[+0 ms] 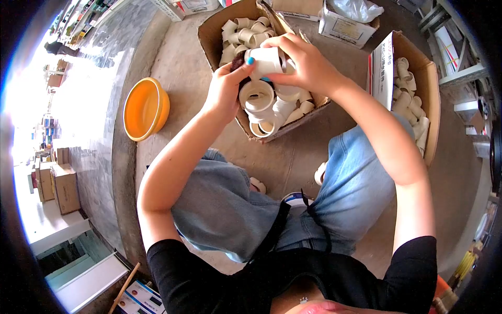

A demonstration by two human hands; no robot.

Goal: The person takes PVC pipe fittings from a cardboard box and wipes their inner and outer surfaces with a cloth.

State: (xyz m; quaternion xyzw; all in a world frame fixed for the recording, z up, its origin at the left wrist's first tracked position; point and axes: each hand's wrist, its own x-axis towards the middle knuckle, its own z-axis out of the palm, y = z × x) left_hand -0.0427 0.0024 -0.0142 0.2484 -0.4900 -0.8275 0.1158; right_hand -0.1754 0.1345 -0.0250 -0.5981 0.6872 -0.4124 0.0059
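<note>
Above the near cardboard box [316,107], both of my hands are closed around a white plastic pipe fitting [267,58]. My right hand [303,63] grips its right side, with the thumb underneath and fingers over the top. A dark brown, rough pad [238,59] is pinched in my left hand [228,83], whose thumb presses against the fitting's left side. Just below the hands, larger white pipe fittings [258,96] lie in the box with their round openings showing. Smaller white fittings [246,34] are heaped in its far part.
An orange basin [163,107] stands on the floor at the left. To the right, another cardboard box [430,104] holds more white fittings. A white carton [345,27] with a plastic bag is at the back. Shelving [463,73] lines the right edge.
</note>
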